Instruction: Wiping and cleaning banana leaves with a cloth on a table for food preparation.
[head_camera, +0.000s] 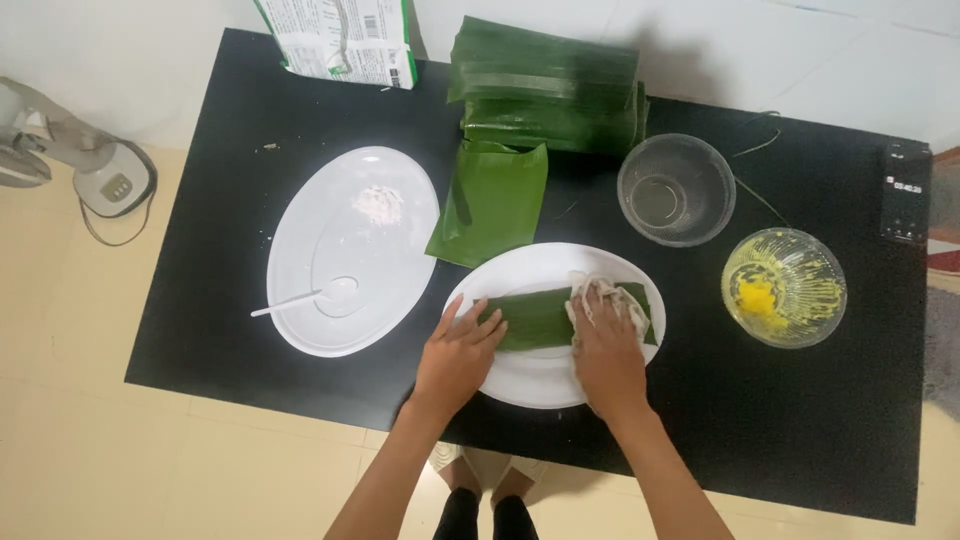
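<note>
Wiping a glossy banana leaf strip (535, 315) on an oval white plate (540, 385).
I am pinning it flat-palmed with my left hand (458, 355); my right hand (605, 350) is pressing a crumpled white cloth (600, 295).

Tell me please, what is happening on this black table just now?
A person stands at the black table. The left hand presses flat on a green leaf strip lying on a white oval plate. The right hand holds a whitish cloth against the leaf. Nearby are another plate with a spoon, stacked leaves and two glass bowls.
</note>
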